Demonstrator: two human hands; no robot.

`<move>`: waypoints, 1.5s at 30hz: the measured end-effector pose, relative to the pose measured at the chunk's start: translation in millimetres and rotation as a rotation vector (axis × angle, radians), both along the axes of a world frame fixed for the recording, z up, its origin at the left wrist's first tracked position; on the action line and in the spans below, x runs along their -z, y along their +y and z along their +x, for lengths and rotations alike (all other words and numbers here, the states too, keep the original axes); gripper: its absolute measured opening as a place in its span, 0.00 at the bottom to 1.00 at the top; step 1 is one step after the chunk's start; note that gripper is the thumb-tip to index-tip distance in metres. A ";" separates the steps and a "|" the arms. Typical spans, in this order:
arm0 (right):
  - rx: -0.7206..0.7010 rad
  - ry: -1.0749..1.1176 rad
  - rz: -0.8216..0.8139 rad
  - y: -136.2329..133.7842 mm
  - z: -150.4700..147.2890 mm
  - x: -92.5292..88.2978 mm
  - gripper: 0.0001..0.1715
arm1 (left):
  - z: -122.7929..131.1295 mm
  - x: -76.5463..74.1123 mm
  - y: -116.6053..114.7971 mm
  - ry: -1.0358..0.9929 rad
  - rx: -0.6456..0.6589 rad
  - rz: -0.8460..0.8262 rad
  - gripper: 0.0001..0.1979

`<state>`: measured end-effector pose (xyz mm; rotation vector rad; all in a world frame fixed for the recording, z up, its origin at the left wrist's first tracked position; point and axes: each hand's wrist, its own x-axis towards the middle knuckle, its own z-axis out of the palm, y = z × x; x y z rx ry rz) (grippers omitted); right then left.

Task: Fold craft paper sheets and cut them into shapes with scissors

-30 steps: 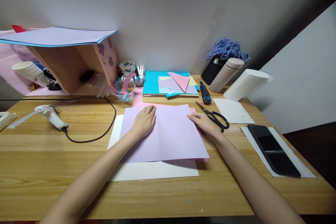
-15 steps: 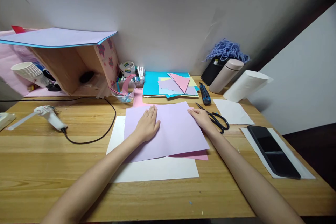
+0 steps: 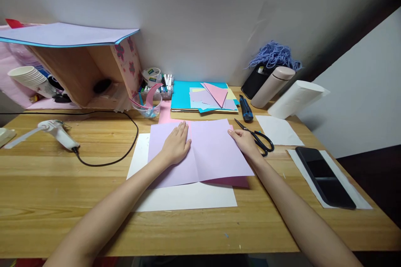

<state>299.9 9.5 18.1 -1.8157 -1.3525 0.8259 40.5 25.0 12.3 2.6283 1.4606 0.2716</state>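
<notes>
A lilac paper sheet (image 3: 213,154) with a crease down its middle lies on a pink sheet (image 3: 232,182), and both rest on a white sheet (image 3: 188,198) on the wooden desk (image 3: 94,187). My left hand (image 3: 177,144) lies flat on the lilac sheet's left half, fingers stretched out. My right hand (image 3: 246,139) holds the sheet's right edge near its far corner, fingers curled on it. Black scissors (image 3: 257,137) lie just right of my right hand.
At the back sit a stack of coloured papers (image 3: 203,98), a utility knife (image 3: 246,108), a plastic cup (image 3: 147,106), markers, a flask (image 3: 272,85) and blue yarn. A glue gun (image 3: 58,131) with its cord lies left. A phone (image 3: 324,175) on paper lies right.
The lilac sheet has shifted slightly, turning over the pink one, so its right near corner now sits further right. Both hands stay on it, moved a little forward.
</notes>
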 end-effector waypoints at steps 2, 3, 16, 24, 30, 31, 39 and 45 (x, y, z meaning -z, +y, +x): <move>-0.027 0.097 -0.036 -2.6 2.1 -3.3 0.23 | -0.2 0.9 0.0 -0.007 0.002 0.005 0.29; -0.058 0.165 -0.070 -4.2 2.9 -5.7 0.23 | -0.3 1.0 0.0 -0.009 0.001 0.006 0.29; -0.066 0.398 -0.157 -4.5 1.4 -6.5 0.19 | 4.1 -20.8 -13.5 -0.007 0.067 -0.005 0.31; -0.061 0.455 -0.235 -5.8 2.0 -13.7 0.15 | 6.5 -3.1 -23.1 0.009 0.050 -0.006 0.27; -0.025 0.418 -0.228 -10.6 3.7 -10.3 0.15 | 6.5 -2.4 -22.2 0.001 0.052 0.004 0.27; -0.022 0.410 -0.220 -12.0 4.3 -10.5 0.16 | 6.7 -2.3 -22.2 0.001 0.052 0.001 0.27; -0.146 0.438 -0.230 -21.6 9.0 -9.0 0.21 | 3.5 -7.3 -25.3 -0.037 0.036 -0.014 0.27; -0.091 0.336 -0.154 -9.2 8.2 -2.3 0.20 | -0.4 -6.7 -39.8 -0.050 0.132 -0.039 0.30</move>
